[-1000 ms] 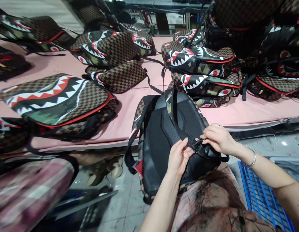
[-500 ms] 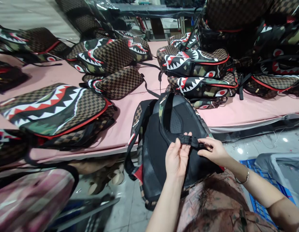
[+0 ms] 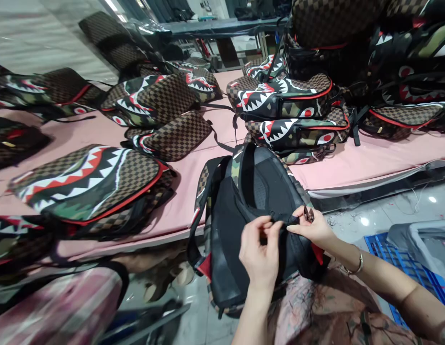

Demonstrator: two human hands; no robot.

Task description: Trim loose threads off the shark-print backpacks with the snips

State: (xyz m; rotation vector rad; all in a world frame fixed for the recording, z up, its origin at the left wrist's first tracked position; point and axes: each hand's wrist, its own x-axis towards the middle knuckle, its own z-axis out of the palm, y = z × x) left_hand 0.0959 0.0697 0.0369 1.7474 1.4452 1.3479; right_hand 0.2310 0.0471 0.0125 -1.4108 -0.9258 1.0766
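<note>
A backpack with a black padded back leans against the table edge, its back towards me. Its shoulder strap, camouflage at the top, curves down to my hands. My right hand pinches the lower black strap, and small dark thread snips stick up from between its fingers. Just left of it, my left hand has its fingers curled in a pinch over the strap; whatever lies between the fingertips is too small to tell. The strap's buckle is mostly hidden by the hands.
The pink-covered table carries several checkered shark-mouth backpacks, one large backpack at left and a stack behind mine. A blue crate stands at lower right. A person's plaid-clothed part is at lower left.
My left hand has turned from palm-up under the buckle to a curled pinch over the strap. The right hand still grips the strap, and the snips now point upward. The view has shifted slightly.
</note>
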